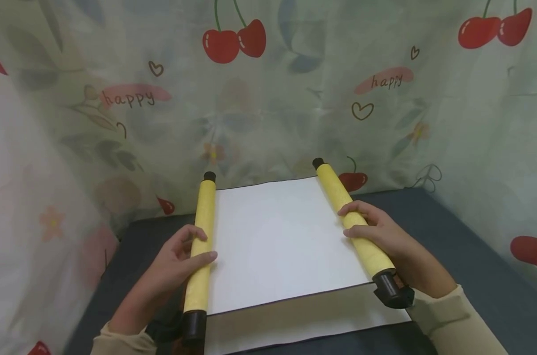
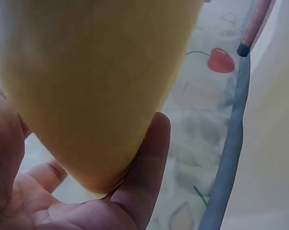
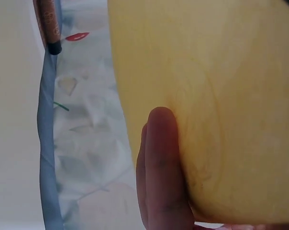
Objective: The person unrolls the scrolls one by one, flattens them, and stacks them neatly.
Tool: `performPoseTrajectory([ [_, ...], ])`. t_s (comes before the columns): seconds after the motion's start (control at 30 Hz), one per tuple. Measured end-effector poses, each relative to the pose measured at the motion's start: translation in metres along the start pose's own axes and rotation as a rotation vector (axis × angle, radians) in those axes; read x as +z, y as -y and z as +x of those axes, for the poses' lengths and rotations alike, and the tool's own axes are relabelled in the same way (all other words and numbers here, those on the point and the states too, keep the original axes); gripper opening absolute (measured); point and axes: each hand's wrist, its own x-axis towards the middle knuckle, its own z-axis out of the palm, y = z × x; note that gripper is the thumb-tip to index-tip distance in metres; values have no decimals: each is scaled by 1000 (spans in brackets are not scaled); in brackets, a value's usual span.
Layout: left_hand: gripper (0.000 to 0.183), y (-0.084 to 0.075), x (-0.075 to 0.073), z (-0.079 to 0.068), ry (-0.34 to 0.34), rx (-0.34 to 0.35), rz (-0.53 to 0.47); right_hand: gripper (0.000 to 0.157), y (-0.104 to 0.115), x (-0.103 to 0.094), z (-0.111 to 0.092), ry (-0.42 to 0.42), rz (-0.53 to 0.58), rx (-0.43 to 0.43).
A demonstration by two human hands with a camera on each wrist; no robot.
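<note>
A white paper scroll (image 1: 279,241) is spread between two yellow rolls with dark end caps. My left hand (image 1: 172,264) grips the left yellow roll (image 1: 205,209), its thumb lying across the front. In the right wrist view a yellow roll (image 3: 240,120) fills much of the frame, with fingers (image 3: 162,163) against its side. That right roll slants, and my right hand (image 1: 385,236) holds it near its middle. A second pale sheet (image 1: 304,318) shows below the scroll's near edge. The palm and finger undersides are partly hidden behind the rolls.
The dark tabletop (image 1: 454,246) lies under the sheets. Behind and at both sides hangs a printed curtain (image 1: 268,108) with cherries and lettering. A brown patterned rod (image 3: 50,24) with a dark end appears at the top of the right wrist view.
</note>
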Motion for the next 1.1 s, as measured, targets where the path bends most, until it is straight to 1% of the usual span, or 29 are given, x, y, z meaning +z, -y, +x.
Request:
performPoseTrajectory([
  [0.13, 42, -3, -3, -2, 3, 11, 10, 39, 4, -7, -4, 4, 29, 44],
  [0.2, 42, -3, -6, -2, 6, 0, 10, 37, 5, -12, -6, 17, 41, 39],
  [0.33, 40, -4, -9, -4, 19, 2, 24, 35, 4, -20, -8, 49, 55, 9],
  [0.5, 39, -7, -12, -5, 10, 0, 40, 40, 4, -26, -7, 63, 68, 31],
  [0.67, 38, -7, -17, -5, -3, -6, 33, 43, 3, -32, -7, 74, 25, 42],
  [0.8, 35, -5, -19, -3, -22, -22, 30, 42, 0, -32, -4, 76, 12, 48],
  [0.97, 31, 0, -20, -1, -9, -37, 46, 31, -2, -30, -2, 61, -45, 42],
  [1.03, 35, 0, -20, 0, -11, -41, 62, 26, -3, -29, -3, 55, -76, 32],
  [1.1, 42, 0, -21, 0, -14, -43, 73, 24, -3, -29, -3, 60, -84, 21],
])
